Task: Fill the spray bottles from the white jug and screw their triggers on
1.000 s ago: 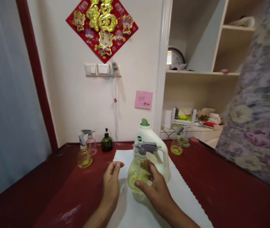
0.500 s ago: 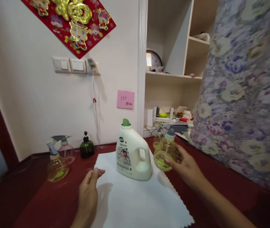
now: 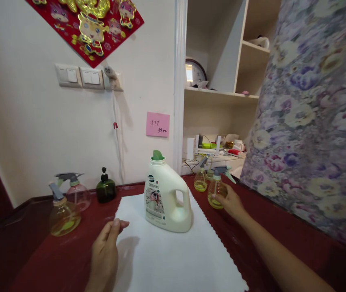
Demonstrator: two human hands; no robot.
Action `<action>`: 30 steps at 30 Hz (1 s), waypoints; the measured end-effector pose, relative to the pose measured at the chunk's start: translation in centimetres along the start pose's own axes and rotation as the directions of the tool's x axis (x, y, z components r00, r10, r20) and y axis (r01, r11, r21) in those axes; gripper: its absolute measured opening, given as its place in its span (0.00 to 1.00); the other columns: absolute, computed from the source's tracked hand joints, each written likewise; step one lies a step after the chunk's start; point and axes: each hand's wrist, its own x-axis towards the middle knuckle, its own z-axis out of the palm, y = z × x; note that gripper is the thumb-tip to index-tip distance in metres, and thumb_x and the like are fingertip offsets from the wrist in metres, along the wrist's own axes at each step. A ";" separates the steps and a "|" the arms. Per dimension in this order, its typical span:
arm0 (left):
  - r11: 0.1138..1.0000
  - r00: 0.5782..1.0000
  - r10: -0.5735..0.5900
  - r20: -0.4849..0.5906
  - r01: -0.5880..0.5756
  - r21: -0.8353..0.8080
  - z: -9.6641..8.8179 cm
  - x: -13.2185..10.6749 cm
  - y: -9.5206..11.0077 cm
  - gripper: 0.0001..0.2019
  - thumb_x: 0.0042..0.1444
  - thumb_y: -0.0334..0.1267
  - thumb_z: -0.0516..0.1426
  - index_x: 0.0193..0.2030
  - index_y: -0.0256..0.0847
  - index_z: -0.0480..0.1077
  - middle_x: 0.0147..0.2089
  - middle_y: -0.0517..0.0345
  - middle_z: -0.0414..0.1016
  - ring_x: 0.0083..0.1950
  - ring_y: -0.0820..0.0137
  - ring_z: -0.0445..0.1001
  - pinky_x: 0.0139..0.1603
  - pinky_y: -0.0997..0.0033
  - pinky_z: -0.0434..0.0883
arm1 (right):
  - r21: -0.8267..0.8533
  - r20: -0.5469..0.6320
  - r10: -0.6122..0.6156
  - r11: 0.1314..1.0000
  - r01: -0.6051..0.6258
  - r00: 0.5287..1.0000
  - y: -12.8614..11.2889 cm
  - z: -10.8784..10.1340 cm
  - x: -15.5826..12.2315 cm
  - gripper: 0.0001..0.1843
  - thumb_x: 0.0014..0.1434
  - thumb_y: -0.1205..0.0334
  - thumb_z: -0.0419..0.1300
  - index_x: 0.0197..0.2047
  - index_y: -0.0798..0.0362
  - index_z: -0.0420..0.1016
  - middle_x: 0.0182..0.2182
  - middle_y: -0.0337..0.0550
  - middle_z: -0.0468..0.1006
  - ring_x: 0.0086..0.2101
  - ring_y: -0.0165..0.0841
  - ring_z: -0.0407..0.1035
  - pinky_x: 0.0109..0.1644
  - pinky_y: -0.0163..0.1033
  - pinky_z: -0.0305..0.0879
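My right hand (image 3: 230, 201) is wrapped round a clear yellow-tinted spray bottle (image 3: 215, 194) with a grey-and-green trigger head, upright at the right of the white cloth. Low liquid shows in the bottle. My left hand (image 3: 104, 247) hovers over the cloth's left edge, thumb and fingers pressed together with nothing visible in them. Between the hands, a pale green detergent jug (image 3: 167, 202) stands on the white cloth (image 3: 173, 259), its label facing me and a green spout in its neck. Another yellow spray bottle (image 3: 200, 180) stands just behind the held one.
On the red table (image 3: 57, 259) at left are an amber spray bottle (image 3: 65, 219), a pink spray bottle (image 3: 78, 196) and a dark green pump bottle (image 3: 106, 190). A white shelf (image 3: 212, 95) and a floral curtain (image 3: 307, 101) border the right. A cord (image 3: 118, 150) hangs down the wall.
My right hand has carried the spray bottle farther back and slightly right, down to the table beside the cloth. The left hand keeps its pose; the view has shifted a little.
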 end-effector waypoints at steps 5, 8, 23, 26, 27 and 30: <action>1.000 1.000 -0.017 -0.004 0.017 0.006 0.0 0.2 -0.6 0.31 0.41 0.73 0.63 0.32 0.43 0.79 0.43 0.48 0.82 0.56 0.44 0.76 0.68 0.44 0.61 | 0.003 0.022 -0.002 1.000 0.002 1.000 1.4 1.8 0.8 0.22 0.68 0.56 0.66 0.61 0.53 0.72 0.55 0.47 0.78 0.52 0.43 0.76 0.59 0.57 0.73; 1.000 1.000 -0.011 0.001 0.011 -0.004 0.0 0.3 -0.9 0.31 0.41 0.73 0.63 0.32 0.43 0.79 0.42 0.48 0.82 0.55 0.44 0.76 0.67 0.43 0.62 | 0.011 0.030 0.002 1.000 -0.002 1.000 1.8 2.3 0.7 0.21 0.68 0.56 0.66 0.61 0.53 0.72 0.56 0.48 0.78 0.53 0.43 0.76 0.59 0.57 0.74; 0.985 0.995 0.063 -0.075 -0.074 -0.157 -0.2 0.2 1.1 0.22 0.48 0.61 0.66 0.31 0.41 0.78 0.37 0.52 0.81 0.46 0.53 0.77 0.58 0.49 0.69 | 0.010 -0.087 0.087 0.996 -0.087 0.992 1.1 -2.5 -2.9 0.48 0.48 0.33 0.71 0.64 0.54 0.69 0.67 0.64 0.69 0.68 0.58 0.63 0.71 0.65 0.59; 0.948 0.971 0.135 -0.196 -0.184 -0.259 -0.7 0.5 3.4 0.17 0.51 0.54 0.66 0.30 0.41 0.76 0.33 0.57 0.79 0.41 0.61 0.76 0.52 0.58 0.72 | 0.052 -0.074 0.084 0.995 -0.081 0.994 -0.8 -3.6 -5.4 0.48 0.44 0.28 0.69 0.59 0.50 0.70 0.63 0.63 0.74 0.65 0.58 0.67 0.69 0.62 0.65; 0.934 0.957 0.160 -0.243 -0.226 -0.277 -0.9 0.7 4.2 0.16 0.53 0.53 0.65 0.30 0.41 0.75 0.33 0.59 0.77 0.40 0.63 0.76 0.51 0.61 0.72 | 0.066 -0.054 0.076 0.995 -0.072 0.996 -1.7 -3.8 -6.2 0.46 0.45 0.28 0.68 0.57 0.50 0.71 0.60 0.61 0.77 0.63 0.56 0.70 0.67 0.61 0.68; 0.886 0.908 0.210 -0.363 -0.333 -0.322 -2.0 1.4 6.7 0.14 0.54 0.51 0.62 0.30 0.42 0.71 0.32 0.62 0.74 0.37 0.68 0.75 0.47 0.65 0.73 | 0.099 0.065 0.046 0.994 -0.052 0.997 -5.2 -3.2 -8.3 0.36 0.49 0.32 0.68 0.52 0.48 0.75 0.52 0.56 0.83 0.54 0.52 0.78 0.60 0.56 0.75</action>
